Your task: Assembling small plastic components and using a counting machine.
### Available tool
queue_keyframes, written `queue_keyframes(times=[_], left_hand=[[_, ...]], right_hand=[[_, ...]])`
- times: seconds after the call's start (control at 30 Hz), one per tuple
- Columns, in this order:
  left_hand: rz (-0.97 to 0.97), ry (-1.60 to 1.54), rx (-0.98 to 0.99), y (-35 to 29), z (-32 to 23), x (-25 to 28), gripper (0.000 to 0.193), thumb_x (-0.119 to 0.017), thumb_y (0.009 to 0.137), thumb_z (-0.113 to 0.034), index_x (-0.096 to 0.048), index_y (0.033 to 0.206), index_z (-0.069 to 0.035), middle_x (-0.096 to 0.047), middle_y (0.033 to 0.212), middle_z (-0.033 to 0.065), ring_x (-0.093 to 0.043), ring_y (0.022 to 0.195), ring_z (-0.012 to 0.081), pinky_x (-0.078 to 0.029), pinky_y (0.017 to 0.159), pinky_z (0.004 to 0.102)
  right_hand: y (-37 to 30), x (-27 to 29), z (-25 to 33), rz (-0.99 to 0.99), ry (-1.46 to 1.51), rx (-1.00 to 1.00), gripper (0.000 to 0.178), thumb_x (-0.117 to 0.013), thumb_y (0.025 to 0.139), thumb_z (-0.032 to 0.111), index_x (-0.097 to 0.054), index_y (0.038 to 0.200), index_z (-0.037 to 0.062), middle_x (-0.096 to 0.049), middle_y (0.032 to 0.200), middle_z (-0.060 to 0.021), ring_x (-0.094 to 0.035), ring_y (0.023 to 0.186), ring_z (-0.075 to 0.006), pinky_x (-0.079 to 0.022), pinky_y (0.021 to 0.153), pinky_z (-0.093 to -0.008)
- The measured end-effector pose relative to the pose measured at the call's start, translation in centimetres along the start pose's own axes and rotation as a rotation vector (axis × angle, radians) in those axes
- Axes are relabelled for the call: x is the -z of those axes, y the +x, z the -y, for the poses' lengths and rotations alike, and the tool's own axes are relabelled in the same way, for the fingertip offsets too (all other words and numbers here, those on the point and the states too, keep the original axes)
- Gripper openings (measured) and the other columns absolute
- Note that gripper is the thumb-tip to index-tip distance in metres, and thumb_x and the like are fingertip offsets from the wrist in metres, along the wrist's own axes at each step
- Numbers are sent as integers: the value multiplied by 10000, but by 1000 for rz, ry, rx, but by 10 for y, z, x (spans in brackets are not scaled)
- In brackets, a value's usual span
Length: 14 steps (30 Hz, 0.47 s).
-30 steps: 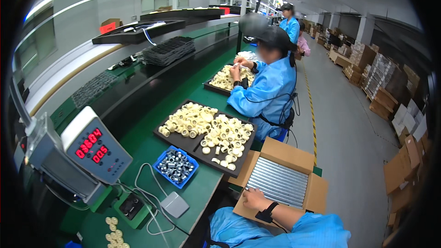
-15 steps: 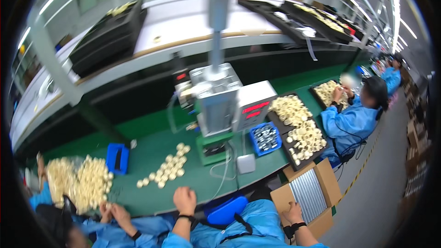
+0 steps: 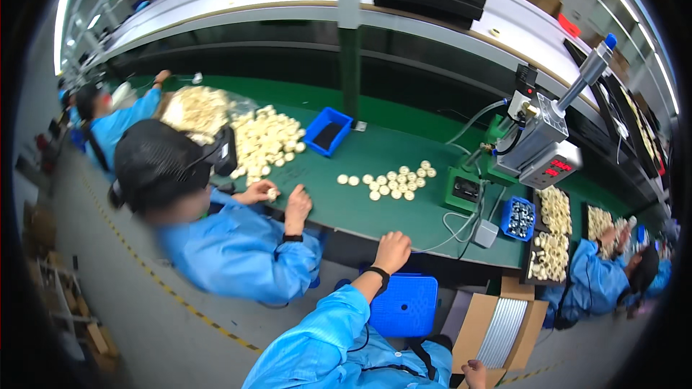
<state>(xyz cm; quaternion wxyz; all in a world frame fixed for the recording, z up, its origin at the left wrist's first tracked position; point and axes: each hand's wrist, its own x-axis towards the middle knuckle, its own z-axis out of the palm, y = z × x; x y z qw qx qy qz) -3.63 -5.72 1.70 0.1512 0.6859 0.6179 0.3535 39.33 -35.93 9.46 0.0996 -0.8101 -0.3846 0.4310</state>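
Observation:
My left hand (image 3: 393,251) rests at the front edge of the green worktable (image 3: 324,205), its fingers curled in and nothing showing in them. Beyond it lies a loose group of cream round caps (image 3: 393,183) on the tabletop. Low in the view, my right hand (image 3: 473,373) is partly cut off beside an open carton (image 3: 472,323) packed with silver rods (image 3: 503,331); its fingers cannot be made out well. A bench press (image 3: 544,140) with a red lit display and a green base (image 3: 461,189) stands ahead to the right.
A blue stool (image 3: 405,306) stands by my legs. Right of the press are a blue bin of metal parts (image 3: 519,217) and black trays of cream parts (image 3: 551,256). A co-worker (image 3: 231,238) sits left, near a cream pile (image 3: 267,137) and a blue bin (image 3: 328,132).
My view has swung left, so the press and carton now sit farther right and the left co-worker shows fully. My right hand appears lower, near the picture's bottom edge. My left hand stays by the table edge.

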Motion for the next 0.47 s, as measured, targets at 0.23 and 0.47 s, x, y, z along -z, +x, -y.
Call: queue_keyframes(times=[0.23,0.47], left_hand=[[228,36,356,-275,-12,48,117,-607,839,-189,-651,905,-102,-634,927,147,-633,880,384,-510,748,499],[263,125,1421,-661,-112,53,611,-538,903,-383,-492,1441,-95,-533,1407,230,-501,1321,358,-443,1067,432]], right_hand=[[103,-43,-132,374,39,164,437,-730,800,176,-622,1143,-73,-704,881,-136,-676,787,-200,-542,749,-317],[135,-22,-240,567,-243,155,250,-684,827,146,-699,990,-42,-718,816,-126,-702,737,-186,-563,711,-317]])
